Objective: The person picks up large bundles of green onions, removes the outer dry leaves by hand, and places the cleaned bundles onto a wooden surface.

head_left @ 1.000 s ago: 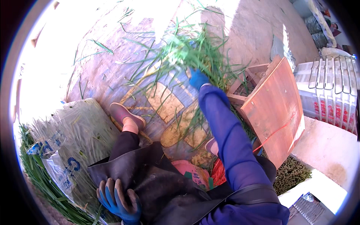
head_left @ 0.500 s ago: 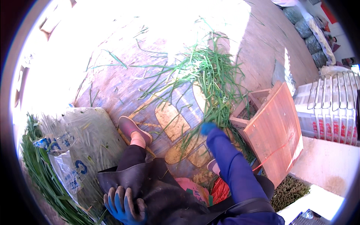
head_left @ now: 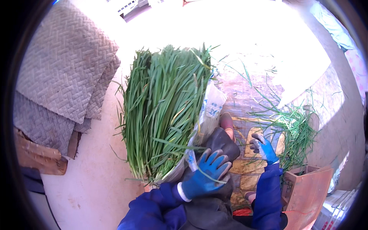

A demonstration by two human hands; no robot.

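Note:
A thick stack of long green leafy stalks, looking like garlic chives (head_left: 165,111), lies left of my knees. A white printed plastic bag (head_left: 210,105) shows along its right edge. My left hand (head_left: 207,172), in a blue glove with grey fingertips, is over my dark apron (head_left: 207,209) beside the stack, its fingers spread. One thin pale blade (head_left: 210,177) lies across that glove. My right hand (head_left: 265,147), gloved alike, hovers over the patterned floor mat with fingers bent and apart; nothing shows in it. Loose green stalks (head_left: 297,132) lie in a heap to its right.
At the lower right stands a wooden stool (head_left: 310,195) tipped on its side. Red string (head_left: 242,211) lies near my foot. Folded grey woven mats (head_left: 69,65) are at the far left, above a brown wooden piece (head_left: 42,155). Sunlight whitens the far floor.
The view has swung left, bringing the green stack to the centre. My left hand has moved from my lap to beside the stack. My right hand has come away from the loose heap.

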